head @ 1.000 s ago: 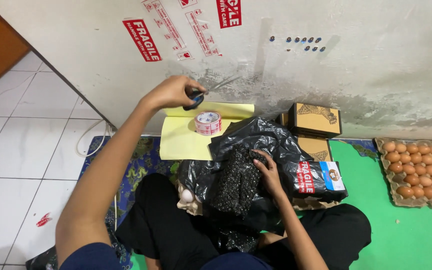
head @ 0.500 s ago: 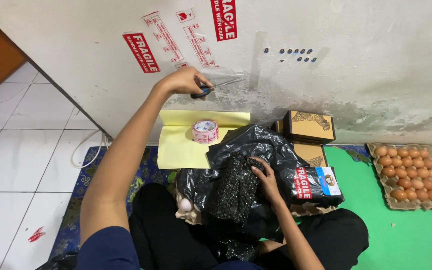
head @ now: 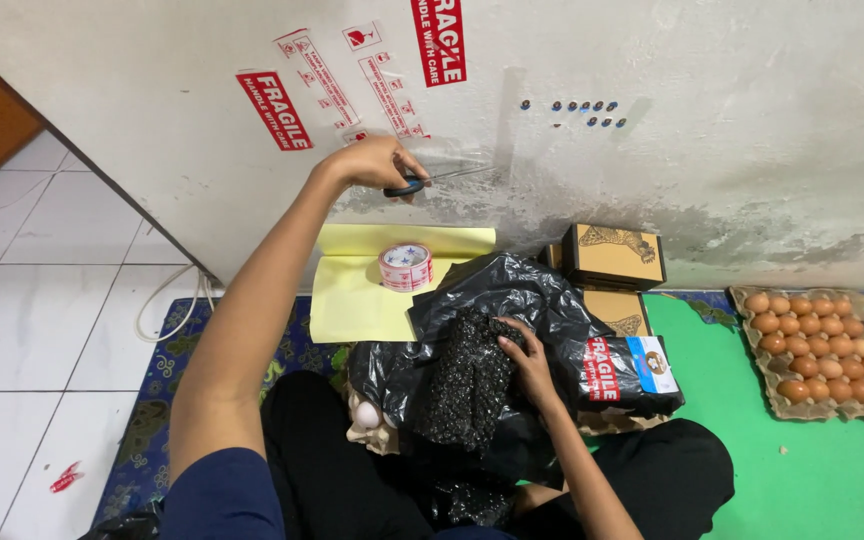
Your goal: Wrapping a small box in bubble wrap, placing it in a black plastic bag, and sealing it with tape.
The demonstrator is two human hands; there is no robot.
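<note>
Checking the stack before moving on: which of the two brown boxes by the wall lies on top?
The brown box against the wall, lid fully visible; the other box sits lower, partly covered.

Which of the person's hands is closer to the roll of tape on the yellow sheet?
The left hand. It holds scissors against the wall just above the roll of tape; the right hand rests lower, on the black bubble wrap.

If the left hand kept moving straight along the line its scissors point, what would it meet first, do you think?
The left hand aims the scissors rightward along the wall; the clear tape strip at the blade tips likely comes first, though depth is unclear.
</note>
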